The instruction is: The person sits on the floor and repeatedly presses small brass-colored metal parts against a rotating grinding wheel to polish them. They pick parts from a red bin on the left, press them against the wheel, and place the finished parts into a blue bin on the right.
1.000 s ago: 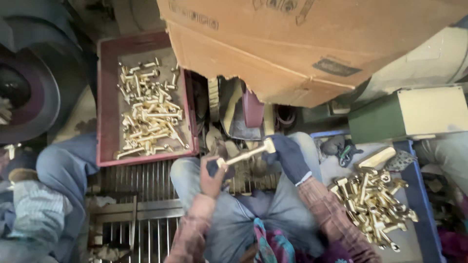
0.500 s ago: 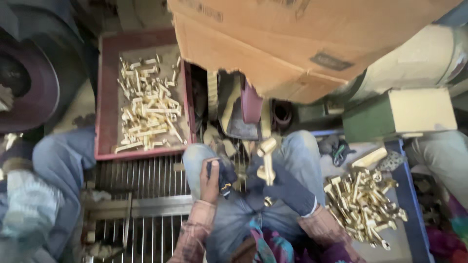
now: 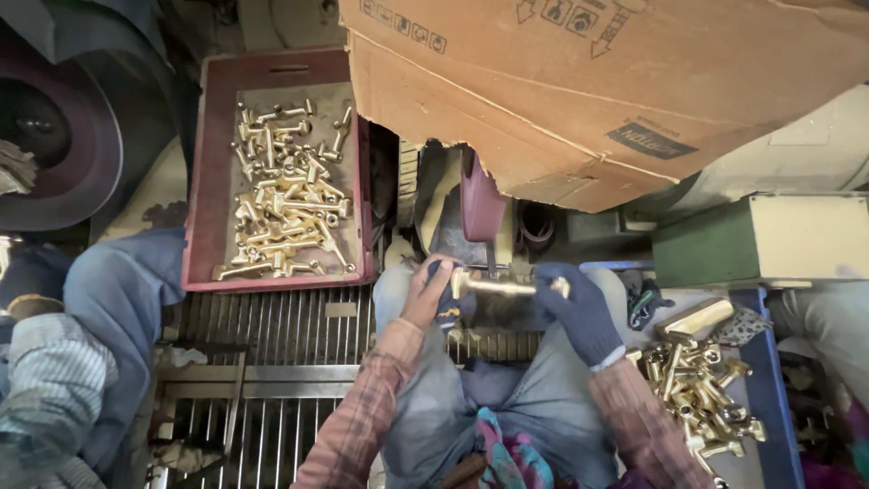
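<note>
A long brass fitting [image 3: 498, 287] lies crosswise between my two hands, just under the dark red grinding wheel [image 3: 480, 206]. My left hand [image 3: 432, 292], partly wrapped in dark cloth, grips its left end. My right hand [image 3: 577, 308], in a dark blue glove, grips its right end. The fitting sits close to the wheel's lower edge; contact cannot be judged. My knees in grey trousers lie below the hands.
A dark red tray [image 3: 206, 181] with several brass fittings stands at the left. A blue tray [image 3: 771, 389] holds more brass parts at the right. A torn cardboard box [image 3: 588, 81] hangs over the wheel. A metal grate [image 3: 272, 326] lies below the red tray. Another person's knee [image 3: 127, 290] is at the left.
The fitting has turned from upright to crosswise and gone up to the wheel. Both hands now hold its ends. The view has shifted slightly.
</note>
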